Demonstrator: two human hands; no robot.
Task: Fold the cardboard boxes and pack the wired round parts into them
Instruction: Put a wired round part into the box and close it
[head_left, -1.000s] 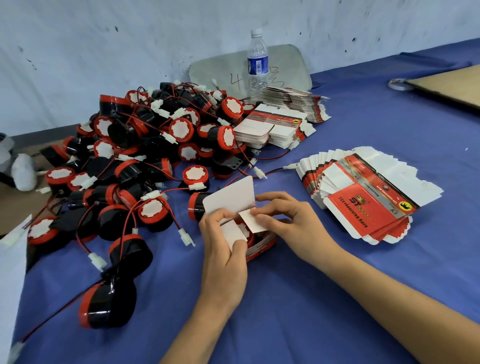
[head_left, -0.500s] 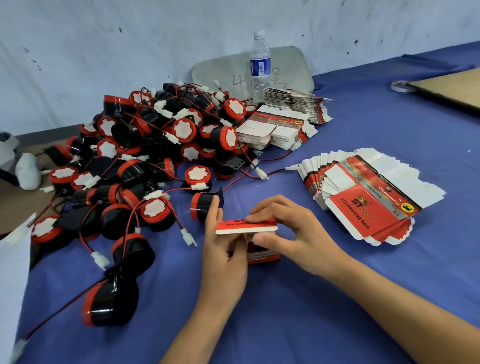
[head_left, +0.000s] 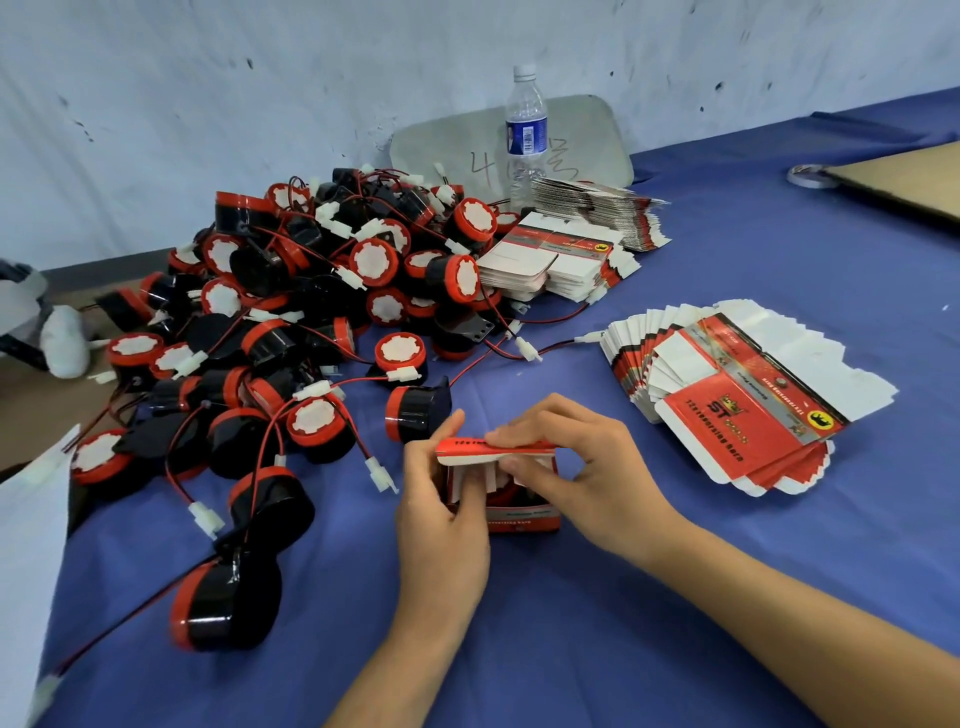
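Tipped lower than half a second ago: lid flap (head_left: 467, 449) of small red box (head_left: 522, 517), now close over the open top, white tuck tabs showing under it. Same grips on both sides as before.

Blue table cloth (head_left: 675, 597) under box and all round it. Big heap of wired round parts (head_left: 311, 322) left of and behind box: black bodies, red rims, white faces, red-black leads with white plugs. Nearest part (head_left: 415, 413) just behind box, lying on its side. Lone part (head_left: 223, 608) left of box and nearer the camera, apart from heap. Fanned stack of flat blanks (head_left: 737, 410) right of box, near. Second blank stack (head_left: 556, 262) behind box, against heap; third stack (head_left: 597, 208) farther behind. Brown cardboard sheet (head_left: 904, 182) far right behind box, tape roll (head_left: 810, 175) just beside its left edge. Grey board (head_left: 452, 150) well behind box, leaning on wall; water bottle (head_left: 525, 130) upright in front of it.

Left hand (head_left: 441, 519): grasps box's left side, thumb up beside flap. Right hand (head_left: 587, 467): pinches lid flap, fingers on top, thumb under. Box upright on cloth between both hands. Red glimpse inside box, cannot tell what.
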